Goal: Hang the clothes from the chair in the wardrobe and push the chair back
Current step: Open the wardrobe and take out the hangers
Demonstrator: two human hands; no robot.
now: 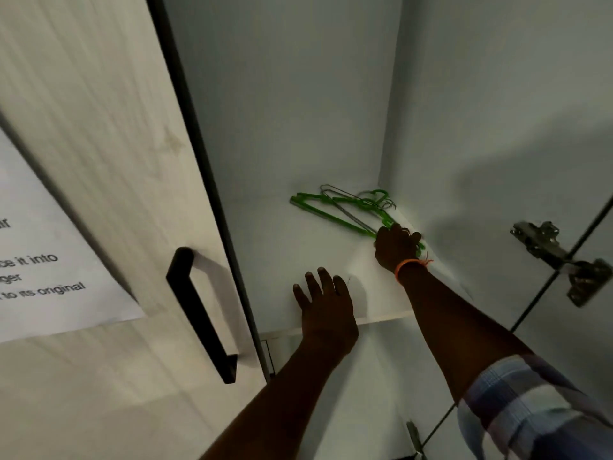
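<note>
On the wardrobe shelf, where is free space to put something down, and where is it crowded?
The shelf is bare on its left side, between the closed door and the hangers, and along the back wall behind the left hand. The right back corner is crowded: the hangers lie there, and the right hand grips them.

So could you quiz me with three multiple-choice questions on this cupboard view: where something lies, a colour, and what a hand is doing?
1. Where do the hangers lie?
A. on the wardrobe shelf
B. on a rail
C. on the floor

2. What colour are most of the hangers?
A. red
B. green
C. black

3. What is the left hand doing?
A. pulling the door handle
B. gripping a hanger
C. resting flat on the shelf

Answers: 1 A, they lie in the shelf's back corner. 2 B, green ones with a bare wire one among them. 3 C, fingers straight; the right hand grips the hangers.
</note>
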